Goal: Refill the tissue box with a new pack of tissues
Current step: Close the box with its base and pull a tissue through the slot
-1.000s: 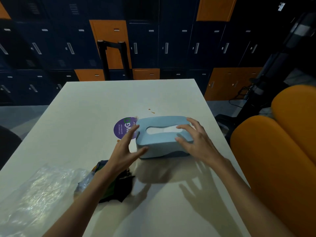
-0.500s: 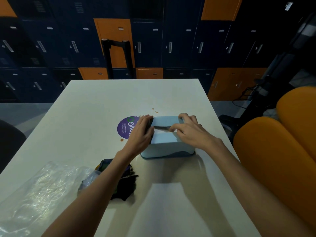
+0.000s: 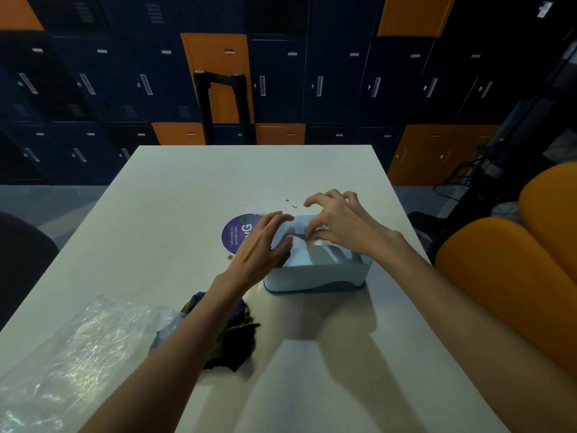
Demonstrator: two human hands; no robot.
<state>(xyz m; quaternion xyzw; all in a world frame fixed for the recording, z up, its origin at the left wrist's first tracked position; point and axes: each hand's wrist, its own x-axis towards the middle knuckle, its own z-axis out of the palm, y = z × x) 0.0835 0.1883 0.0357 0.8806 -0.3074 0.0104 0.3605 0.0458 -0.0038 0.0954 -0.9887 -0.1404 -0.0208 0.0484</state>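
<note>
A light blue tissue box [image 3: 315, 271] with a darker base stands on the white table [image 3: 175, 195], its lid on. My left hand [image 3: 260, 245] lies flat against the box's left end and top, thumb on the side. My right hand [image 3: 338, 221] hovers over the slot in the lid, thumb and forefinger pinched at the white tissue [image 3: 299, 240] that shows there. The other fingers are spread and raised. The slot itself is mostly hidden under my hands.
A crumpled clear plastic wrapper [image 3: 71, 348] lies at the near left. A dark, multicoloured wad [image 3: 234, 335] sits beneath my left forearm. A purple round sticker [image 3: 237, 231] is left of the box. Orange seats [image 3: 512, 276] stand at the right; lockers line the back.
Both hands went from flanking the box to resting on its top. The right fingers have since lifted and pinched at the slot; the left hand slid along the box's left end.
</note>
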